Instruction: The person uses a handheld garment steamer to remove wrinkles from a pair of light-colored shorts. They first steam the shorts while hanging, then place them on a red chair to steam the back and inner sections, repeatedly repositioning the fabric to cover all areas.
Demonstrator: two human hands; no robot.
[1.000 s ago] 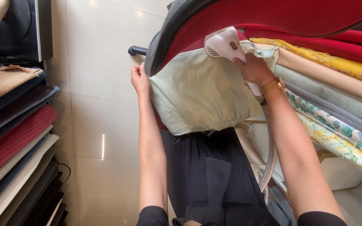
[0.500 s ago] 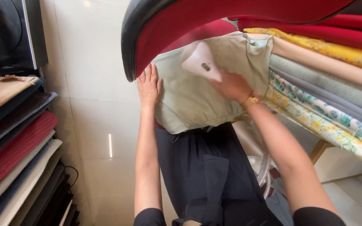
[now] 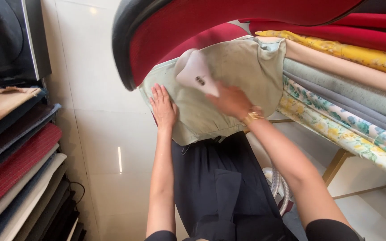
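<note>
My right hand [image 3: 231,100] is wrapped closed around the handle of the white plastic handheld steam iron [image 3: 196,72], which lies soleplate-down on the pale green cotton garment [image 3: 242,76]; motion blur hides the exact finger positions. The garment is draped over the red padded pressing board with black edge [image 3: 166,40], directly under the iron, so the cloth has firm backing. My left hand [image 3: 163,107] lies flat and open, fingers together, on the garment's lower left edge just beside the iron, gripping nothing; in my judgement it keeps the cloth taut. A grey corrugated steam hose [image 3: 279,187] hangs below my right forearm. Folded fabric bolts [image 3: 345,85] are stacked just beyond my right wrist.
</note>
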